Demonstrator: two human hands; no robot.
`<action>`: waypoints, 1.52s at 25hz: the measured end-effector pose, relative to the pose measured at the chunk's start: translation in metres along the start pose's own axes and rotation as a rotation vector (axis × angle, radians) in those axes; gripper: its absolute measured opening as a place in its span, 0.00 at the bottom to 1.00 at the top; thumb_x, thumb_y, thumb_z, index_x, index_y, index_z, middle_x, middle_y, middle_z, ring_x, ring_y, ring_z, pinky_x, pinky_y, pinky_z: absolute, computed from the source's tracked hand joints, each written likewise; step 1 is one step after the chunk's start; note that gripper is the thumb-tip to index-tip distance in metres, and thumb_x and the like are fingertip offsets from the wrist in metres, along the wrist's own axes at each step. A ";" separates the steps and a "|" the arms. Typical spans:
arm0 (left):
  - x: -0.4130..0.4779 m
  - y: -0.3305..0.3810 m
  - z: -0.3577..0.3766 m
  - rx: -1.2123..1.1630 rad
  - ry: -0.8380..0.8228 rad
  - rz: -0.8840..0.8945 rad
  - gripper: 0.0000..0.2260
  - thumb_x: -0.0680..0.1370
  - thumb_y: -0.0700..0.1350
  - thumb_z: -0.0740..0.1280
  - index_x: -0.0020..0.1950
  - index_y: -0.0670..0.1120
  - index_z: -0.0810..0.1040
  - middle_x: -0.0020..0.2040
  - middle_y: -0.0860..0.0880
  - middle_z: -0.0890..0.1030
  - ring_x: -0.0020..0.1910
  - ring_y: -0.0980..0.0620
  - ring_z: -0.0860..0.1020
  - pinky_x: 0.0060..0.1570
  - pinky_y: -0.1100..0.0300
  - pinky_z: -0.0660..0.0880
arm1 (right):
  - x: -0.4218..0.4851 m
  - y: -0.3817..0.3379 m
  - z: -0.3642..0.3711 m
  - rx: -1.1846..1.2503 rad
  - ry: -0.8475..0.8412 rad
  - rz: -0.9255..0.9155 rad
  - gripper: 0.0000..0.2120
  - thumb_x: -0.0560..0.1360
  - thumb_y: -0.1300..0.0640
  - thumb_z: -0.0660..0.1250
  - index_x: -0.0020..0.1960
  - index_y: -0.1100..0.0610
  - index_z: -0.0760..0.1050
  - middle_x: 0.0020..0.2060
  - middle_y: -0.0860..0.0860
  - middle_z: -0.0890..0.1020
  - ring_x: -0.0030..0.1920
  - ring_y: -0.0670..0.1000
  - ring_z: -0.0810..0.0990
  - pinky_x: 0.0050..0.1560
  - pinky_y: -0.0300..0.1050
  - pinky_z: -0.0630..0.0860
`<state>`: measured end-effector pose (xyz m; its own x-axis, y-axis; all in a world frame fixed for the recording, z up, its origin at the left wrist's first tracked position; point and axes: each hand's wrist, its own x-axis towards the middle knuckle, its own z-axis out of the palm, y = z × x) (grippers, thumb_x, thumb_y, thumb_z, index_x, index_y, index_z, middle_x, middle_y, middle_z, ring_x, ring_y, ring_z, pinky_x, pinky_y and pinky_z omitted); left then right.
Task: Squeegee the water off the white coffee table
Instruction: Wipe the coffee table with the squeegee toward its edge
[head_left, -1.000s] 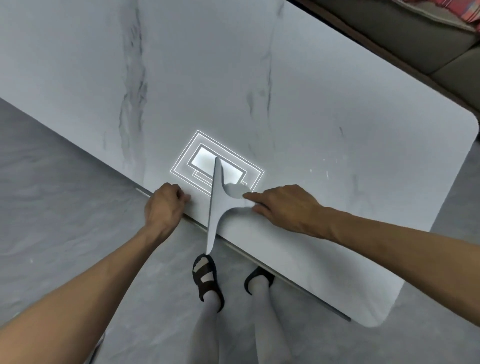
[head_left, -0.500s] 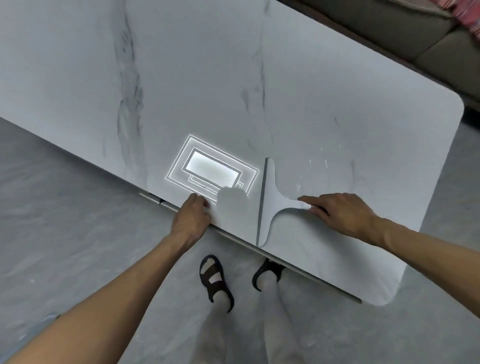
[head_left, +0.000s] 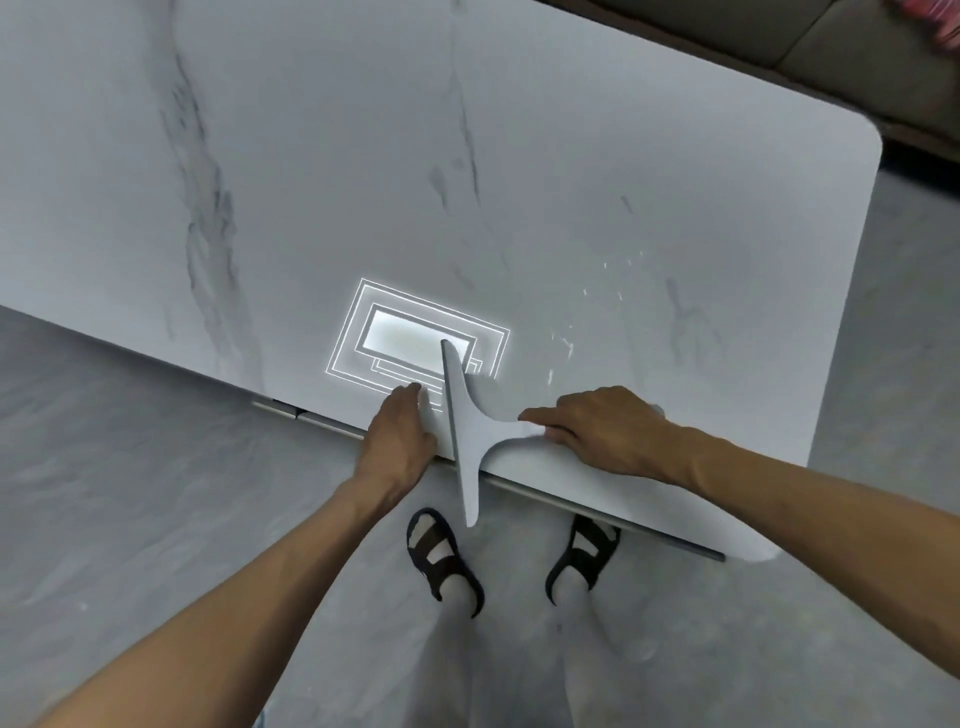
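Since half a second ago the pale grey T-shaped squeegee (head_left: 470, 431) has swept back left across the white marble-veined worktop (head_left: 571, 156). Its blade now lies just beside the left grip (head_left: 400, 441), lower end overhanging the near edge. The right grip (head_left: 597, 431) has followed on the handle.

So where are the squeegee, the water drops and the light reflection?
squeegee (head_left: 470, 436): head view, its white body.
water drops (head_left: 569, 349): head view, one bright streak.
light reflection (head_left: 402, 338): head view, its bright centre.
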<state>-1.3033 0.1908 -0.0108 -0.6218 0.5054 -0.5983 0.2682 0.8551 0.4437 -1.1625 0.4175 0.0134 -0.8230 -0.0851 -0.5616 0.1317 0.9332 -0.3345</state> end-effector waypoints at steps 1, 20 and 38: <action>0.000 0.006 0.008 0.019 0.005 0.030 0.21 0.73 0.35 0.61 0.66 0.39 0.67 0.63 0.41 0.73 0.63 0.42 0.72 0.59 0.52 0.70 | 0.003 0.001 0.007 -0.009 -0.004 -0.022 0.19 0.82 0.46 0.49 0.72 0.37 0.62 0.47 0.48 0.78 0.48 0.54 0.78 0.45 0.45 0.69; 0.016 0.117 0.092 0.427 -0.263 -0.196 0.33 0.81 0.45 0.55 0.75 0.28 0.42 0.72 0.21 0.45 0.72 0.21 0.47 0.72 0.39 0.56 | -0.114 0.154 0.014 0.099 0.193 0.048 0.21 0.76 0.34 0.46 0.64 0.33 0.68 0.44 0.41 0.82 0.47 0.47 0.80 0.41 0.44 0.67; 0.014 0.115 0.086 0.174 -0.005 -0.269 0.19 0.81 0.39 0.52 0.71 0.35 0.64 0.69 0.31 0.67 0.69 0.31 0.66 0.63 0.46 0.69 | -0.153 0.174 0.007 -0.064 0.096 0.139 0.15 0.80 0.40 0.49 0.63 0.31 0.68 0.39 0.43 0.78 0.44 0.48 0.80 0.38 0.44 0.66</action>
<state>-1.2181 0.3063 -0.0252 -0.6843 0.2584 -0.6819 0.2163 0.9649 0.1486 -1.0099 0.5906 0.0358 -0.8486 0.0774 -0.5233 0.2151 0.9542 -0.2078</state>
